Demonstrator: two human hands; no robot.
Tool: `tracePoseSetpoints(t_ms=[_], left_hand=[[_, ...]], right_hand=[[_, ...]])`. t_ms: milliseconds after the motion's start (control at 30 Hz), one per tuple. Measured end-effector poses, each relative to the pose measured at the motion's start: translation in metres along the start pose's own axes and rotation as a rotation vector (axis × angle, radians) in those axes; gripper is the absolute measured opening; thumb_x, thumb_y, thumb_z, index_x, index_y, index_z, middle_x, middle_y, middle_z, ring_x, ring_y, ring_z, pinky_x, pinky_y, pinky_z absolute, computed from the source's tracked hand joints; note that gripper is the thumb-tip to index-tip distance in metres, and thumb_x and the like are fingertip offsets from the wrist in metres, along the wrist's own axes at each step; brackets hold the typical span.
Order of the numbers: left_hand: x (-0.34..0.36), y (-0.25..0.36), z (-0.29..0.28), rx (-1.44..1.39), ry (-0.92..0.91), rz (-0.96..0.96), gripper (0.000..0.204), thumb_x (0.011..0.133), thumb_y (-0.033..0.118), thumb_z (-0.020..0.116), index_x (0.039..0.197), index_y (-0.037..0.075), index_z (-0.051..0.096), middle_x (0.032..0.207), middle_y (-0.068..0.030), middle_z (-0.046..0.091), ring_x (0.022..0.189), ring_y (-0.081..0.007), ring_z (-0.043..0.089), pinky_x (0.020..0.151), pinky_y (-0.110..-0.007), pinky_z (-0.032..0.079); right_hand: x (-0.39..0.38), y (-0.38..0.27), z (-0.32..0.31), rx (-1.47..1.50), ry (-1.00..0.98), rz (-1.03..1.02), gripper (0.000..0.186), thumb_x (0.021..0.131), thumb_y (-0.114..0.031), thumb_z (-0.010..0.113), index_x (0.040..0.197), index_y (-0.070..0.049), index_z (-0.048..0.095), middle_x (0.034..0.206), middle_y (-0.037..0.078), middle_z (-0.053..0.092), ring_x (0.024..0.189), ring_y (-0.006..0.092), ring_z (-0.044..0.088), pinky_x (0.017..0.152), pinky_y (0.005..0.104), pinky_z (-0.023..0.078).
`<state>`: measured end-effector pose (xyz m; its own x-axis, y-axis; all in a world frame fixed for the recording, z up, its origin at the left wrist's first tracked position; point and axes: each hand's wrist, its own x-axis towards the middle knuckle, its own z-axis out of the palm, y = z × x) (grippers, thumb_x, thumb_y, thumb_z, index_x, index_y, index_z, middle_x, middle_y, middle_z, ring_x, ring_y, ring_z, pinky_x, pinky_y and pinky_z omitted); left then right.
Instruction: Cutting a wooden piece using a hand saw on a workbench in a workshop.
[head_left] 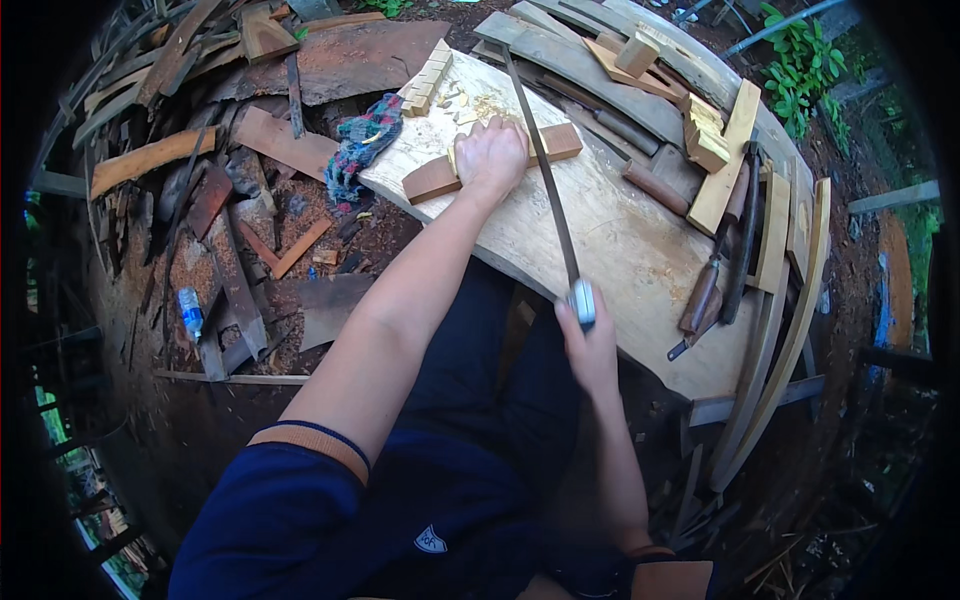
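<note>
A broad, pale wooden workbench (630, 240) spreads beneath the left hand (492, 155), with dark, long-handled tools (738, 250) right of the right hand (592, 335). A long, narrow dark-metal blade (556, 200) crosses the brown rectangular wooden bar (430, 181) just right of the left hand. Left of that hand lies a crumpled plaid cloth (362, 148). The left arm stretches forward, fingers clamped over the bar; the right hand, nearer the body, grips the blade's pale handle.
</note>
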<state>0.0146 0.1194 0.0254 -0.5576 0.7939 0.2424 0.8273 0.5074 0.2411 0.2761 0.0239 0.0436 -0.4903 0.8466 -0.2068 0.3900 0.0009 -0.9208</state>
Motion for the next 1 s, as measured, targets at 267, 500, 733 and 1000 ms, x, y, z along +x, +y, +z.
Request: tracePoseSetpoints(t_ms=[267, 500, 733, 1000], left_hand=[[0.0, 0.008, 0.001, -0.026, 0.045, 0.059, 0.039, 0.099, 0.028, 0.046, 0.083, 0.004, 0.072, 0.098, -0.0128, 0.071, 0.093, -0.0307, 0.068, 0.083, -0.047, 0.052], [0.0, -0.008, -0.002, -0.002, 0.032, -0.003, 0.041, 0.099, 0.03, 0.045, 0.084, 0.004, 0.073, 0.095, -0.0124, 0.07, 0.091, -0.0311, 0.068, 0.082, -0.049, 0.051], [0.001, 0.006, 0.006, -0.032, 0.063, 0.059, 0.04, 0.1, 0.03, 0.044, 0.087, 0.005, 0.072, 0.097, -0.012, 0.07, 0.091, -0.0314, 0.068, 0.082, -0.049, 0.051], [-0.002, -0.006, -0.001, 0.017, 0.066, 0.012, 0.039, 0.098, 0.029, 0.046, 0.081, 0.006, 0.071, 0.096, -0.0112, 0.07, 0.089, -0.0306, 0.068, 0.08, -0.048, 0.052]], right_hand=[[0.029, -0.011, 0.0, 0.063, -0.013, 0.085, 0.047, 0.095, -0.019, 0.066, 0.134, 0.002, 0.053, 0.099, 0.013, 0.065, 0.092, 0.019, 0.062, 0.089, 0.0325, 0.049], [-0.04, -0.005, -0.008, 0.005, 0.033, -0.038, 0.046, 0.095, -0.018, 0.065, 0.134, 0.002, 0.053, 0.099, 0.015, 0.065, 0.09, 0.0203, 0.063, 0.086, 0.0306, 0.049], [0.024, -0.011, 0.002, 0.021, 0.022, -0.039, 0.046, 0.096, -0.018, 0.064, 0.136, 0.002, 0.052, 0.105, 0.019, 0.066, 0.095, 0.0248, 0.064, 0.09, 0.0343, 0.049], [-0.06, 0.001, -0.011, -0.013, -0.011, 0.032, 0.048, 0.095, -0.016, 0.064, 0.138, 0.0, 0.051, 0.114, 0.021, 0.067, 0.11, 0.0269, 0.065, 0.096, 0.0369, 0.048]])
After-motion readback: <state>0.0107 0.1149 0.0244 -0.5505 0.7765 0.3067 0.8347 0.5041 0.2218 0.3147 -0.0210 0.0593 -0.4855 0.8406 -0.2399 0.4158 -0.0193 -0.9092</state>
